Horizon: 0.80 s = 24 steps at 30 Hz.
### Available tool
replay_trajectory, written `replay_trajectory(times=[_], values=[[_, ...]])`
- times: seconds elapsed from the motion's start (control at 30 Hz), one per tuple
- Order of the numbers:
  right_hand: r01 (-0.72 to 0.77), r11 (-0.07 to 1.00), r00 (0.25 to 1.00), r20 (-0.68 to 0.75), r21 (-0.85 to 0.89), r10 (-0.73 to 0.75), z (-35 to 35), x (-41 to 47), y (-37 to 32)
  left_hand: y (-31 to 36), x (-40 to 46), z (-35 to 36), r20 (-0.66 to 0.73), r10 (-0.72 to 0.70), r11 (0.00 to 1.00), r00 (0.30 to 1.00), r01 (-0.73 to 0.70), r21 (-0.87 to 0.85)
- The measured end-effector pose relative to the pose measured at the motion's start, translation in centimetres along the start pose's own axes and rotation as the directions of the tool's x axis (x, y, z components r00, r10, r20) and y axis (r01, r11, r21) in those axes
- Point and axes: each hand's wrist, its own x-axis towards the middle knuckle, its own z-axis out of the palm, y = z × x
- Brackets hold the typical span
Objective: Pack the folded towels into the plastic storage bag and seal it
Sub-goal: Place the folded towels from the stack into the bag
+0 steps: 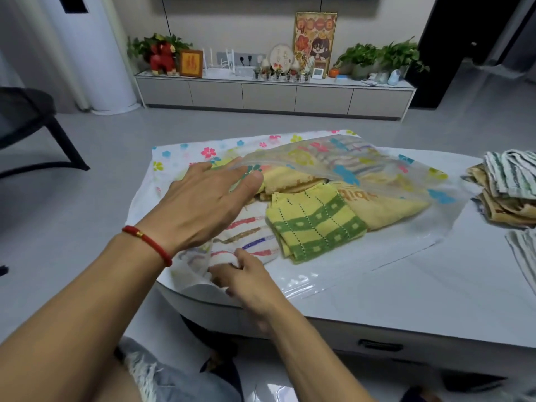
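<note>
A clear plastic storage bag (342,158) printed with coloured flowers lies on the white table (435,285), its mouth towards me. Inside it sit a yellow-and-green checked towel (313,224), yellow towels (385,204) and a white towel with coloured stripes (249,236). My left hand (208,198) lies flat with fingers spread, lifting the bag's upper sheet over the towels. At the bag's near left corner, my right hand (246,277) pinches the edge of the striped towel.
A stack of folded towels (504,190) lies at the table's right edge, with another striped cloth (522,250) nearer me. A black chair (26,126) stands left. A low cabinet (272,94) with plants and ornaments lines the far wall.
</note>
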Motion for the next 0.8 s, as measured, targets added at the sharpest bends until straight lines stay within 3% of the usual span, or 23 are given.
replay_trajectory(times=[0.1,0.27,0.33,0.43,0.57,0.7,0.8], values=[[0.075,0.983,0.997,0.027,-0.166,-0.071,-0.7,0.3,-0.6,-0.1,0.2,0.1,-0.016,0.001,1.000,1.000,-0.001,0.000],[0.210,0.830,0.976,0.157,-0.517,-0.149,-0.6,0.8,-1.4,-0.4,0.3,0.5,0.033,-0.017,0.999,0.999,0.016,0.034],[0.270,0.681,0.958,0.122,-0.681,-0.258,-1.3,0.7,-1.0,-0.2,0.2,0.4,0.017,-0.003,1.000,1.000,0.003,0.019],[0.242,0.430,0.829,-0.045,-0.870,-0.557,-2.8,0.8,-0.2,0.0,0.1,0.2,-0.015,0.015,1.000,1.000,-0.015,0.001],[0.218,0.185,0.857,0.098,-0.958,-0.506,-4.2,1.8,0.9,-0.1,0.1,0.5,-0.029,-0.004,0.999,1.000,0.005,0.035],[0.155,0.029,0.807,0.110,-0.987,-0.580,-2.9,1.0,1.8,-0.2,0.5,0.7,-0.018,-0.018,0.997,1.000,0.019,0.073],[0.143,-0.037,0.813,0.139,-0.989,-0.566,-2.2,1.6,1.3,-0.1,0.5,1.0,-0.012,-0.029,0.997,1.000,0.030,0.077]])
